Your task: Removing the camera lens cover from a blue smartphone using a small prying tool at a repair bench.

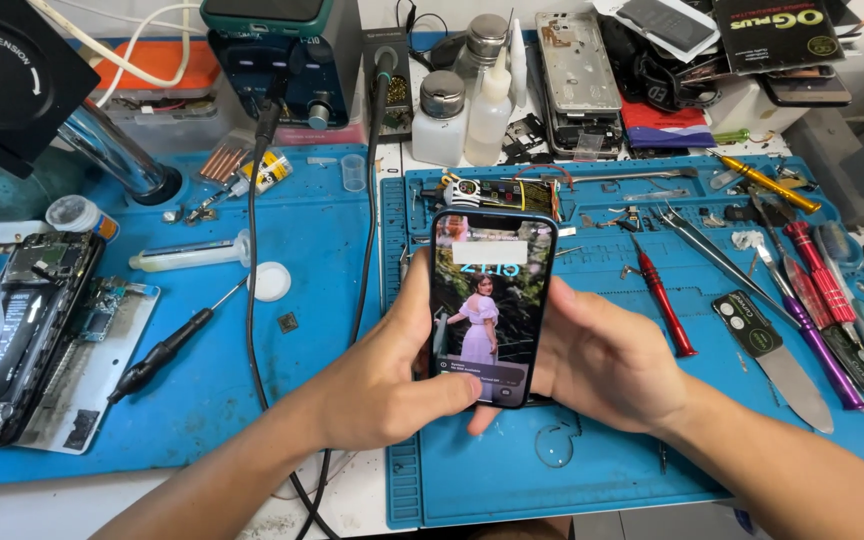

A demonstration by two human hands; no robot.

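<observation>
Glowing screen on dark-cased smartphone [490, 305], upright between both hands.

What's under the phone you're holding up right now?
Under the smartphone, held in the left hand and right hand, lies the blue work mat. Just past its top edge sits a small circuit board. Whatever lies directly beneath phone and hands is covered.

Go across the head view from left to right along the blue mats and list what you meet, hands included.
Opened phone → black screwdriver → left hand → lit smartphone → right hand → red screwdriver → metal spatula → purple screwdriver.
</observation>
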